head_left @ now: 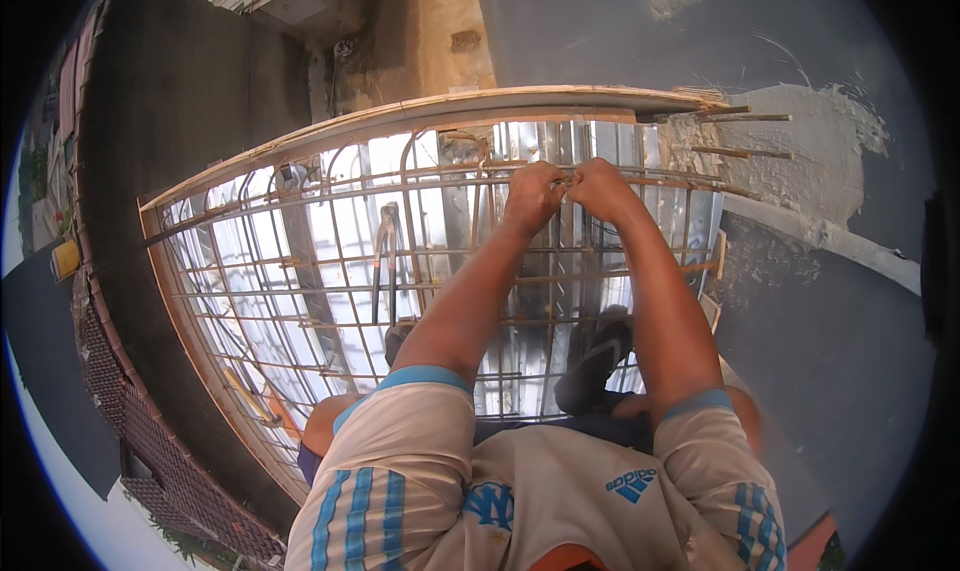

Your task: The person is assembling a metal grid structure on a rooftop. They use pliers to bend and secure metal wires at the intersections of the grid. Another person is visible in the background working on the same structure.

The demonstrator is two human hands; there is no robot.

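Observation:
My left hand (534, 195) and my right hand (599, 188) are together over a long steel reinforcing bar (440, 182) near the far side of the rebar grid (345, 261). Fingers of both are curled in and pinched close, almost touching each other. Whatever they grip is too small to make out. Left of my arms, pincers (385, 226) with long dark and reddish handles lie on the grid. Bent bar ends (408, 156) curve upward along the far side, left of my hands.
Shiny metal decking (330, 346) lies under the grid. A wooden form board (400, 111) edges the far side, with bar ends (765, 118) jutting out at the right. My shoe (597, 366) stands among the bars. Bottom left is a yellowish-handled tool (248, 396). A grey wall (620, 46) rises beyond.

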